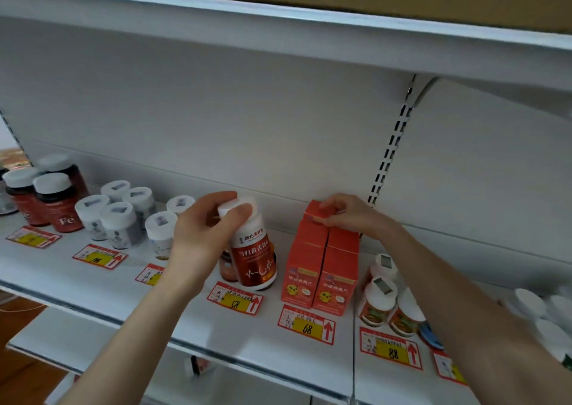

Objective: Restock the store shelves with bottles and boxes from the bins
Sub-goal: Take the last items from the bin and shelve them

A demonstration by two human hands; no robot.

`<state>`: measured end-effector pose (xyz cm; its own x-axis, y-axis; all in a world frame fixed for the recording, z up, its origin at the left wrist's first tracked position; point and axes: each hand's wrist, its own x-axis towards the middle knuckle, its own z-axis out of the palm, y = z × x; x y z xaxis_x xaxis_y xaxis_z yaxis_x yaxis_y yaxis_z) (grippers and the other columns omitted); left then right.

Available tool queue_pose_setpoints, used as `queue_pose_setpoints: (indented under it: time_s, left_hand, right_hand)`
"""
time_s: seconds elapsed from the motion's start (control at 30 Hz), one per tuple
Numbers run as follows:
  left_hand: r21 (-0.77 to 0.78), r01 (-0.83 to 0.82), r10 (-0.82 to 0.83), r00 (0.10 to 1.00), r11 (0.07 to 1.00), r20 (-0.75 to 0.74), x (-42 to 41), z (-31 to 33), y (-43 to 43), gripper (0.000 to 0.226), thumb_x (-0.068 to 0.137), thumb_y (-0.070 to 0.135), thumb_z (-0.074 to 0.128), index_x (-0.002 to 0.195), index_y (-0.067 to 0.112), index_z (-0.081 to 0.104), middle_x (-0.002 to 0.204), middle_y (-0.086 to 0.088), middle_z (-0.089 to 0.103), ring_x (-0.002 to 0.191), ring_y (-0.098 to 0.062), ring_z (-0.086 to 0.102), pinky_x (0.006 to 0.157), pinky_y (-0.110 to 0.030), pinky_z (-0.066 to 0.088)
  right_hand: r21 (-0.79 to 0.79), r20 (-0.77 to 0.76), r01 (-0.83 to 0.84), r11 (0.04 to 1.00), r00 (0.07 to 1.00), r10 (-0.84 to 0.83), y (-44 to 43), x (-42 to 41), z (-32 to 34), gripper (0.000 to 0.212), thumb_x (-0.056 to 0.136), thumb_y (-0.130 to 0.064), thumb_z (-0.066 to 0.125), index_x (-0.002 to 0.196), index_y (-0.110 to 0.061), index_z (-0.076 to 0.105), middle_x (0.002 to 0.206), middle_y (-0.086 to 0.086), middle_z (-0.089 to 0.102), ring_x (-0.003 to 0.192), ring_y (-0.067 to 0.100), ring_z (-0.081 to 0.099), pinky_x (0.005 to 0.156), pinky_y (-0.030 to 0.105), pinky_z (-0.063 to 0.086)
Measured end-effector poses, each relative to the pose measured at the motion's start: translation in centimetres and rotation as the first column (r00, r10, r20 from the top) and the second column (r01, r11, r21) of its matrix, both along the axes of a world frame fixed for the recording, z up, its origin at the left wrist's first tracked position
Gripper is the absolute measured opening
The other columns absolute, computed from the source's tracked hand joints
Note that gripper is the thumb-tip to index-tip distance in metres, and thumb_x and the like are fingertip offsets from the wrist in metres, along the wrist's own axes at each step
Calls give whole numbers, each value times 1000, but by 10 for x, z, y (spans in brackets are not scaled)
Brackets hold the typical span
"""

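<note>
Mid-frame, the left hand (207, 234) has its fingers (238, 216) curled round the white cap of a red bottle (255, 262); the bottle is a little tilted, its base down at the shelf (185, 311), just above a price tag (235, 299) marked 68; a small brown bottle (228, 267) sits close behind it, partly hidden by the wrist. Right of centre, the right hand (353, 216) pinches the top of an orange box (317, 211) at the back of a block of like boxes (318, 277); 2 of these face front. At left crowd white-capped jars (119, 219) and 3 dark red bottles (58, 203); at lower right, beside the right forearm, stand orange-labelled bottles (377, 304); a slotted upright (390, 154) rises behind the boxes.
</note>
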<state>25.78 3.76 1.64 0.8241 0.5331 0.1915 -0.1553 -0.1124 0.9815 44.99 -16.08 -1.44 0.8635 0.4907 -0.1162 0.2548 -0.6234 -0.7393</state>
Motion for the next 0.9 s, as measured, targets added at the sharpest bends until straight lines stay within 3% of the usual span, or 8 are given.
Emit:
queue_pose_setpoints:
  time_s: [0.23,0.37,0.47,0.57,0.67,0.73,0.83,0.9]
  left_hand:
    - [-26,28,-29,999,999,-25,5,-3,-1,20,84,20,63,103,25,60,102,3,63,98,-16,60,77,-30,51]
    - [-47,59,-61,997,997,-36,5,-1,-3,16,83,21,64,96,30,60,104,0,64,101,-20,60,82,-37,52]
    - [-86,72,-76,996,994,-41,1,2,-1,19,83,22,64,102,25,62,105,0,64,100,-20,61,86,-41,52]
    - [-126,90,-96,994,988,-46,-3,6,4,28,83,25,64,110,18,62,108,-2,64,99,-18,62,84,-38,53]
    - [-174,129,-134,991,976,-18,-9,15,11,29,83,25,63,110,15,62,108,-4,65,98,-19,63,79,-32,53]
    - [-184,153,-156,988,971,2,-13,20,16,27,83,24,62,109,14,62,107,-5,65,97,-19,62,76,-30,52]
    - [-189,190,-189,982,963,24,-20,27,24,21,84,22,62,104,15,63,104,-7,65,96,-20,63,72,-28,50]
    - [-224,220,-214,976,949,49,-25,31,30,15,84,20,61,99,15,63,101,-8,66,92,-21,63,70,-28,51]
  right_hand:
    - [-46,-129,-3,999,992,-3,4,-3,-3,30,88,-10,53,113,-27,55,132,0,47,117,17,46,92,27,39]
    - [-173,-14,-33,984,999,32,11,-10,7,36,87,-7,52,121,-20,56,134,2,47,122,19,44,91,26,36]
    - [-217,179,30,976,984,9,17,-20,18,34,88,-9,52,120,-13,58,132,5,52,121,20,47,91,23,35]
    - [13,329,80,997,941,-80,24,-45,30,26,90,-11,53,115,-10,62,124,5,59,113,17,54,92,21,37]
    - [286,217,4,958,974,-69,35,-94,41,19,91,-14,56,107,-12,65,102,1,67,91,8,63,86,19,48]
    - [328,164,-58,943,986,3,41,-129,44,20,91,-21,56,109,-16,63,95,-7,66,86,0,64,80,13,49]
    - [352,68,-107,930,994,89,49,-171,45,33,87,-32,57,118,-22,56,103,-19,60,96,-5,60,80,7,47]
    - [417,-11,-80,905,996,93,57,-191,43,34,83,-26,62,115,-26,53,103,-20,59,91,-12,59,76,4,46]
